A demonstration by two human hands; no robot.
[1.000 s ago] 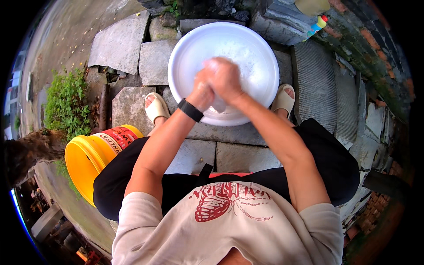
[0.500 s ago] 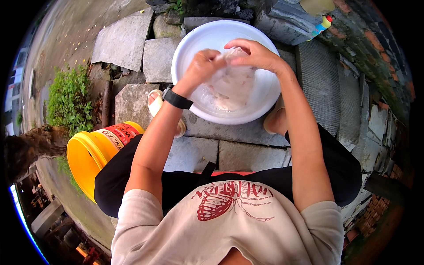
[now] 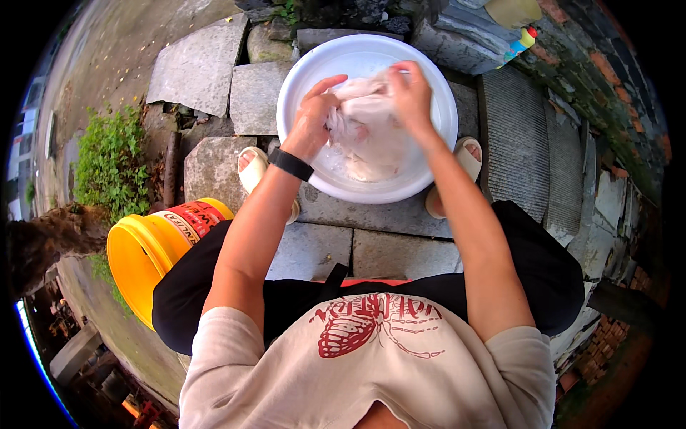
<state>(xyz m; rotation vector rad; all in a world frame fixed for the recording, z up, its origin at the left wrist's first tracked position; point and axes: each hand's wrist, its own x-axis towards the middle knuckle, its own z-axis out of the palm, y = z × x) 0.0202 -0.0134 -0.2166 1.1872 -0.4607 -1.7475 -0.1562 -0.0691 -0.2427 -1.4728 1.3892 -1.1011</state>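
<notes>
Low in front of me stands a round white basin (image 3: 437, 168) with sudsy water in it. Between my hands stretches a wet, whitish cloth (image 3: 368, 107) with faint reddish marks; its lower part lies in the water. My left hand (image 3: 314, 121), with a black watch (image 3: 291, 164) on the wrist, grips the bunched left side of the cloth. My right hand (image 3: 412, 100), slightly blurred, has its fingers closed on the cloth's far right part. The exact kind of cloth cannot be made out.
To the left, a yellow bucket (image 3: 136, 268) lies tipped beside my knee, near a green plant (image 3: 111, 161). My sandalled feet flank the basin on stone slabs (image 3: 404, 254). Stacked grey blocks (image 3: 464, 36) and a bottle with a red cap (image 3: 524, 41) are at the far right.
My hands were close together over the basin and have moved apart, left hand leftward and right hand rightward. The cloth is now spread wider between them.
</notes>
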